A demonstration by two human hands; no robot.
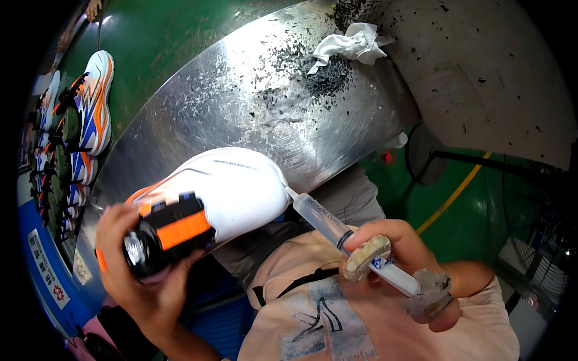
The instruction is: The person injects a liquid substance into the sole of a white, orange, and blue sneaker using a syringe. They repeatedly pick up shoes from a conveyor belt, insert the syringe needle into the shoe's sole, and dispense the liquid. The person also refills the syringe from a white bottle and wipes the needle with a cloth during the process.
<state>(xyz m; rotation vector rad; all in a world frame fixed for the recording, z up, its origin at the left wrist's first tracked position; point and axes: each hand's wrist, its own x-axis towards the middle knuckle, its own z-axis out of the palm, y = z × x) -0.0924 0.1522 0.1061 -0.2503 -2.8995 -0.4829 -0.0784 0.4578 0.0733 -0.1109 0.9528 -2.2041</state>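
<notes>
A white shoe (244, 195) with orange lines and a black-and-orange upper part is tilted over the near edge of the metal table. My left hand (150, 301) is wrapped round its black end. In my right hand (403, 243) is a clear plastic syringe (319, 218), its flange built up with a pale lumpy wrapping and its plunger end covered in greyish film. My fingers and thumb close round the flange and plunger. The nozzle meets the rim of the shoe's white rounded end, where upper and sole join. Whether anything flows out cannot be seen.
Dark scraps litter the metal table (198, 90), with a crumpled white cloth (355, 45) at its far end. Several white, blue and orange shoes (96, 102) stand on a blue rack at left. A pale board (481, 72) and a black fan (427, 153) are at right.
</notes>
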